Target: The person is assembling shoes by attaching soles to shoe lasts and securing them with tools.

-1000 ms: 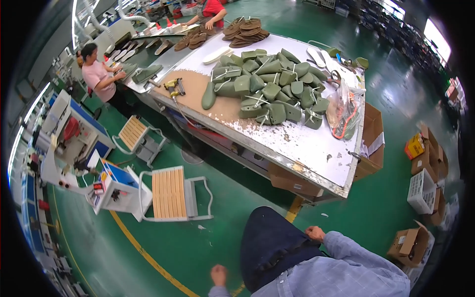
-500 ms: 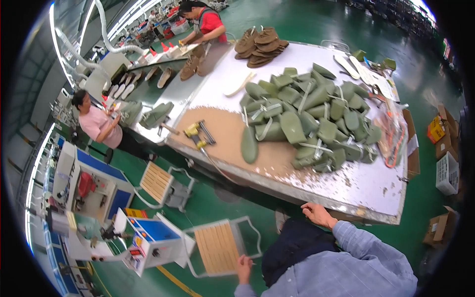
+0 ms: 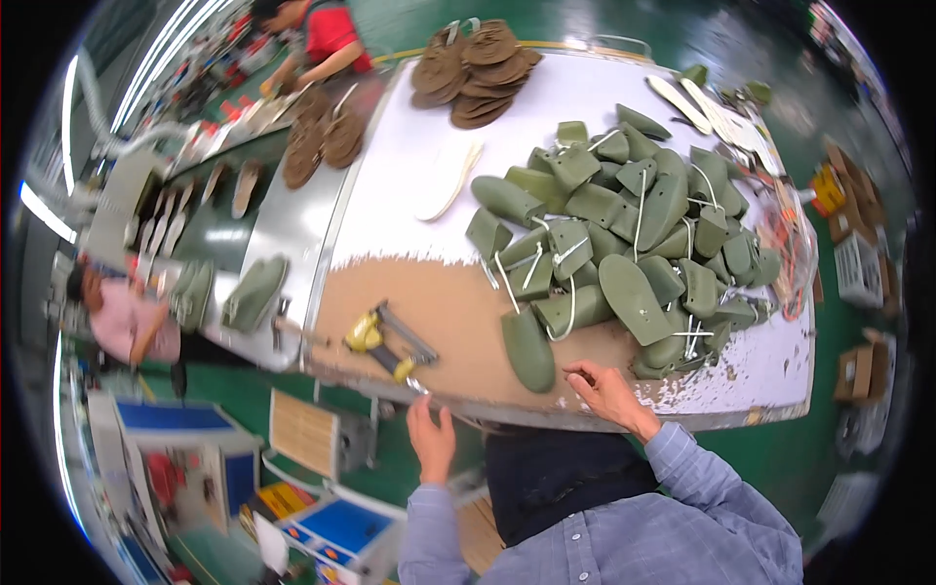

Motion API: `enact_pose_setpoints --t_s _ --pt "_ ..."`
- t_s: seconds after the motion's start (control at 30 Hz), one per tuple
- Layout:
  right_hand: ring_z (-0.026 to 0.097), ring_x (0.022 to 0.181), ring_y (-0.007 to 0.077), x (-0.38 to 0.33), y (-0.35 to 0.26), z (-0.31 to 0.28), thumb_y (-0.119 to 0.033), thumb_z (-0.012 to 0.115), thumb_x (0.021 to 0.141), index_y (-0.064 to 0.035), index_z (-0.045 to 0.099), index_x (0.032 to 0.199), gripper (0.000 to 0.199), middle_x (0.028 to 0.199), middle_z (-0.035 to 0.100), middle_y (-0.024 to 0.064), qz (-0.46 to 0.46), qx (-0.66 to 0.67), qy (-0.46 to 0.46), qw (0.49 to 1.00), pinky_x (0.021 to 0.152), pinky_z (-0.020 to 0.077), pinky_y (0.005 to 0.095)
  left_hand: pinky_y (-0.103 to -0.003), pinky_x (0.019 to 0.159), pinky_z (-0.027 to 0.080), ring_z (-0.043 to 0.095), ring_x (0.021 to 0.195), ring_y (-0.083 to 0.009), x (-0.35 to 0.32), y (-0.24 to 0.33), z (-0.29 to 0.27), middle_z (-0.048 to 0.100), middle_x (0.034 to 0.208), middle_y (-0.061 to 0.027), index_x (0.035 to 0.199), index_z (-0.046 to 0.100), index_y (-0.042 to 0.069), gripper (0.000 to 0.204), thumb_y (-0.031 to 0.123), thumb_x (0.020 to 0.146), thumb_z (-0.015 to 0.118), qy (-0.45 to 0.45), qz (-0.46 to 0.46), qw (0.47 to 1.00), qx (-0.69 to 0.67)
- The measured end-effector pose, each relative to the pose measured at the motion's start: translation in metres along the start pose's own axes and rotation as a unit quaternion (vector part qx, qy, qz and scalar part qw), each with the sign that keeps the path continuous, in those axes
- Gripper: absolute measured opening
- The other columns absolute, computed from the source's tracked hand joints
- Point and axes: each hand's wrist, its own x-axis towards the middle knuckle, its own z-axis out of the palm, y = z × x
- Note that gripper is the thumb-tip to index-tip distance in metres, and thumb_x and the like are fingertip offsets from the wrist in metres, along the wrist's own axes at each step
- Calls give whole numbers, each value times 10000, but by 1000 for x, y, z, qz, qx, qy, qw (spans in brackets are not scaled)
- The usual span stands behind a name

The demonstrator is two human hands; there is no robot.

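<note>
My left hand is raised at the table's front edge, fingers apart and holding nothing. It is close to the tip of a yellow and black staple gun, which lies on the brown worn patch of the tabletop. Over the front edge my right hand reaches in with loosely bent fingers, empty. The nearest thing to it is a single green shoe last, lying sole-side or flank up, just apart from the fingertips. Behind that spreads a heap of green shoe lasts, many with white cords.
Stacked brown shoe uppers and a white insole lie farther back. A hammer rests at the left on the metal bench, beside green shoes. Two co-workers stand left and far left. Cardboard boxes are on the floor at right.
I have come closer to the table, and the view has turned. My left hand has risen from beside the stool to the table edge. My right hand now extends over the tabletop.
</note>
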Motion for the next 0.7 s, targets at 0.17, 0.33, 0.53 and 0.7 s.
enact_pose_setpoints --t_s 0.17,0.33,0.53,0.7 --pt "630 860 310 92 -37 42 -170 589 923 -16 608 1141 267 1013 665 152 -57 11 173 983 762 501 399 -581 1066 292 286 1328 -508 123 -47 5 335 1455 -243 1283 520 28 518 277 852 665 19 22 988 149" --pt "562 1011 317 173 -27 74 -101 619 841 -44 611 1120 285 1053 626 138 -75 -255 302 916 838 463 437 -629 1095 226 154 1393 -526 151 -72 6 222 1541 -212 1351 489 85 514 322 905 584 -55 56 973 215" --pt "620 724 404 202 -21 157 -165 569 895 -39 589 961 143 818 661 153 67 -294 156 940 758 486 479 -660 1082 212 156 1415 -477 237 -125 -35 187 1577 -145 1371 479 114 482 346 949 501 -92 21 957 276" --pt "620 706 450 202 -108 144 -199 517 927 -23 576 976 192 777 646 240 52 -18 110 992 676 477 512 -523 1059 333 358 1351 -374 267 -109 -60 365 1484 -191 1397 432 70 541 396 970 495 -175 -73 968 167"
